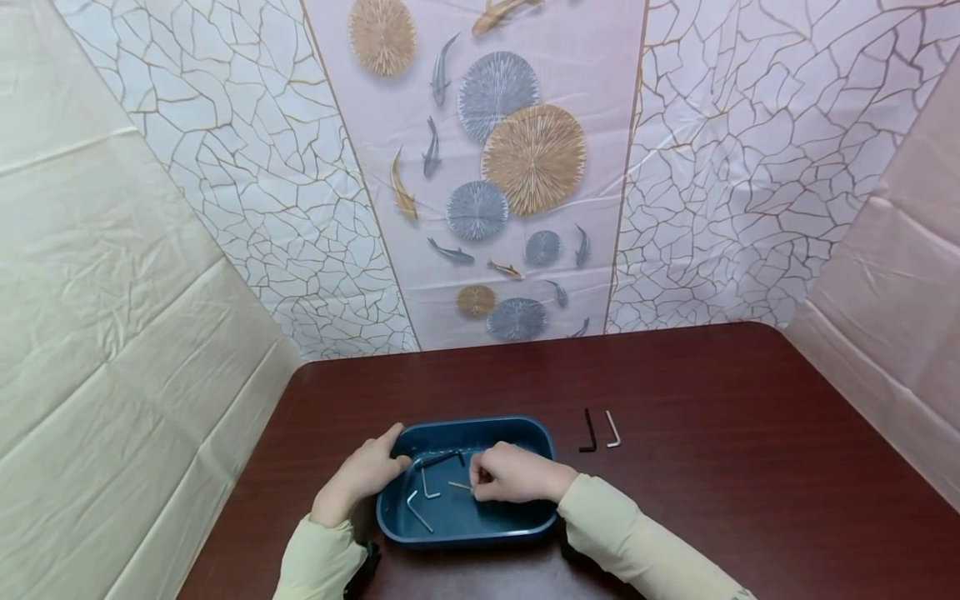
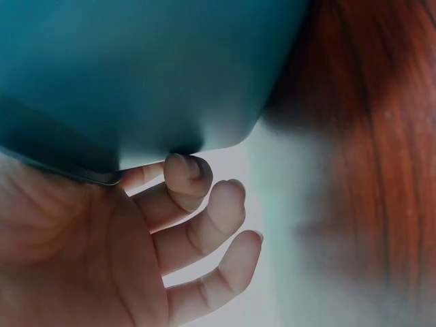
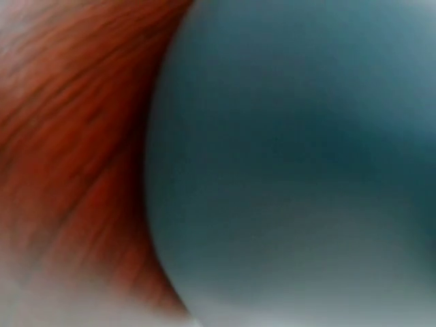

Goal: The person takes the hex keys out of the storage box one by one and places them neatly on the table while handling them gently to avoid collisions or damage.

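Observation:
A blue tray [image 1: 472,521] stands near the front of the table. My left hand [image 1: 367,468] grips its left end, thumb over the rim; in the left wrist view the fingers [image 2: 225,208] bend beneath the tray's outer wall, one tip against it. Inside the tray, my right hand [image 1: 517,473] pinches a small gold-coloured hex key [image 1: 460,485], partly hidden by the fingers. To its left on the tray floor lie a black hex key [image 1: 442,457] and two silver ones, one upper [image 1: 424,485] and one lower [image 1: 422,518]. The right wrist view holds only blurred tray wall and table.
Right of the tray, a black hex key [image 1: 590,432] and a silver hex key [image 1: 614,431] lie side by side on the dark red wooden table [image 1: 712,467]. Patterned cloth [image 1: 510,250] hangs behind the table, with pale cloth at both sides.

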Tool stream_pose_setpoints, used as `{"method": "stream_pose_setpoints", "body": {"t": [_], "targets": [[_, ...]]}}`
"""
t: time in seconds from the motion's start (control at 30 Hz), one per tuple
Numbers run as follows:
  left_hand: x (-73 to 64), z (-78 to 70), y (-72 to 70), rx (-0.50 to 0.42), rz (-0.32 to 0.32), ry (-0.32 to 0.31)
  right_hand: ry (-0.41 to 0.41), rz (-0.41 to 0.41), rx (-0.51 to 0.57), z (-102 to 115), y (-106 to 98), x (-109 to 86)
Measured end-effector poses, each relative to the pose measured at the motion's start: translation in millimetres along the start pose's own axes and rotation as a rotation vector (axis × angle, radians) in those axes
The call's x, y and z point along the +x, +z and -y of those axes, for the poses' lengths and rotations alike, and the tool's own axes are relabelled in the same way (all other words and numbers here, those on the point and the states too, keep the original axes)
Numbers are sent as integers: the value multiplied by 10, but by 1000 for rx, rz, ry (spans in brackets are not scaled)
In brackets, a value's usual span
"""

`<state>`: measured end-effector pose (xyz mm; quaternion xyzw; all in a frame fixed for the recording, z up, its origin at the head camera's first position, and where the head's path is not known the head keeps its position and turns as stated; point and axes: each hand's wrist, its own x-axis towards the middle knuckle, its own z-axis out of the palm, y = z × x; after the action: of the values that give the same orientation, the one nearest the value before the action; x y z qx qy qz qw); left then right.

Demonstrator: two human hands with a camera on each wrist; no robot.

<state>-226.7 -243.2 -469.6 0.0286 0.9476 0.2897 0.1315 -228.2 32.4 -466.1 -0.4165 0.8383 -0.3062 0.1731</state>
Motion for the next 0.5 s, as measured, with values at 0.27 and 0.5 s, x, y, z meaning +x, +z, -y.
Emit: {"method": "stream_pose_setpoints", "body": {"t": [0.27,0.5], "targets": [[-14,-25,-1,-2,-7,-4,-7,-33,45,37,-90,1],[-23,-26,-1,-5,-8,-7,19,-95,82,25,-187,-11]]}}
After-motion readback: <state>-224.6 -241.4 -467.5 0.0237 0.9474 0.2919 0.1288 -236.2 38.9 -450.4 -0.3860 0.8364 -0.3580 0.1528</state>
